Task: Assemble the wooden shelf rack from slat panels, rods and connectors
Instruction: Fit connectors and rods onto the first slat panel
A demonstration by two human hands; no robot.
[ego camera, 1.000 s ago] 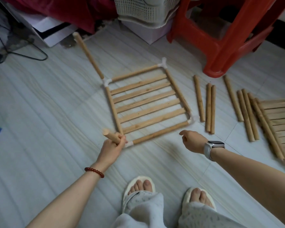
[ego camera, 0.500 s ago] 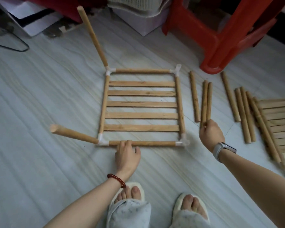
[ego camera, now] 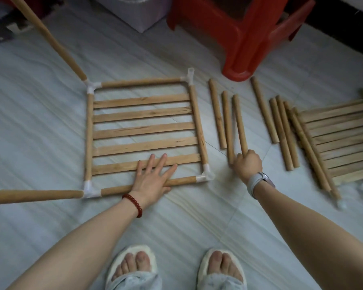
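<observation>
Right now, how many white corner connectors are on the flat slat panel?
4: far left, far right, near left, near right. The two left ones hold upright rods.

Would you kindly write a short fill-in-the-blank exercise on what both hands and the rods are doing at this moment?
1. The left hand lies flat, fingers spread, on the slat panel, which lies on the ____.
2. The right hand has its grip on a loose ____.
3. Upright rods stand in ____ of the panel's four corner connectors.
4. The stool beyond the panel is ____.

Missing words: floor; rod; two; red
</observation>
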